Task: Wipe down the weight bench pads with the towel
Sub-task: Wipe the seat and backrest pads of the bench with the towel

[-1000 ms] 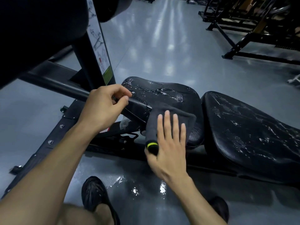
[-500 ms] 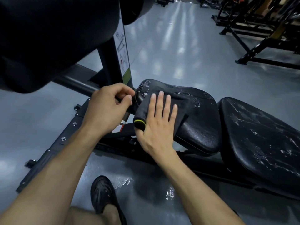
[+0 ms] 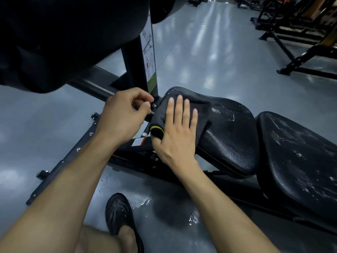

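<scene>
Right hand (image 3: 177, 132) lies flat, fingers (image 3: 179, 106) spread open, pressing the dark towel (image 3: 198, 114) onto the far-left end of the seat pad (image 3: 231, 143) — wet streaks show on the pad to the right of the towel. Left hand (image 3: 122, 117), just left of the towel, has its fingers closed around a black frame bar (image 3: 94, 88). The back pad (image 3: 299, 161) lies at right, its surface flecked white — beside the seat pad.

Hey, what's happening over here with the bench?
A person is wiping a gym bench. The right hand lies flat on a dark towel, pressing it onto the seat pad, which shows wet streaks. The left hand grips the bench frame beside it. The longer back pad looks streaked and not yet wiped.
</scene>
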The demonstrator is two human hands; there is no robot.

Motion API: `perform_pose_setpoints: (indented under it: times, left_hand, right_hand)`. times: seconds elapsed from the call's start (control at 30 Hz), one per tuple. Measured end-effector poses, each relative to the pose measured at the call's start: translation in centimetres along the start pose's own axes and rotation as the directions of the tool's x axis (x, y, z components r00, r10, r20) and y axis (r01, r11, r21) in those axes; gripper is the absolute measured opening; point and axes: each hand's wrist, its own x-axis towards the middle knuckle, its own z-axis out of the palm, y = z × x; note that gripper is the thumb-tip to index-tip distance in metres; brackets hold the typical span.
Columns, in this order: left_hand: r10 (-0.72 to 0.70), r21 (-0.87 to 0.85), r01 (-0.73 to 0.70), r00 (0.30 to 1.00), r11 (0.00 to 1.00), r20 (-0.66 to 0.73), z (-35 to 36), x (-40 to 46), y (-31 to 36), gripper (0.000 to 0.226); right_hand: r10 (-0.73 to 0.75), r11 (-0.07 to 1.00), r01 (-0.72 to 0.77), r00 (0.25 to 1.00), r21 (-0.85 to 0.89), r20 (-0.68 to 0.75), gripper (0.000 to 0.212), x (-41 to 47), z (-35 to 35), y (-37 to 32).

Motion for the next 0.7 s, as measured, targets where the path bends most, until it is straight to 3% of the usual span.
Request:
perform_pose_setpoints:
  times: [0.27,0.43,0.53,0.7]
  left_hand:
    - [0.047,-0.003,-0.047,0.999,0.999,-0.008,0.5,0.1,0.9,0.015]
    - [0.009,-0.021,-0.011,0.998,1.0,-0.06,0.1,0.7,1.0,0.016]
    - [-0.004,-0.041,0.0,0.995,0.999,-0.097,0.0,0.8,1.2,0.017]
    - [-0.024,-0.063,0.018,0.995,0.998,-0.1,0.0,0.8,1.2,0.015]
  right_hand:
    - [-0.136,0.99,0.137,0.99,-0.039,0.027,0.106,-9.0,-0.1,6.9]
    - [-0.137,0.99,0.138,0.99,-0.034,0.025,0.096,-0.9,-0.1,1.6]
    - [-0.092,0.995,0.088,0.988,0.038,0.12,0.088,6.0,-1.0,-0.1]
    - [-0.235,0.966,0.231,0.972,0.117,0.023,0.088,-0.5,-1.1,2.3]
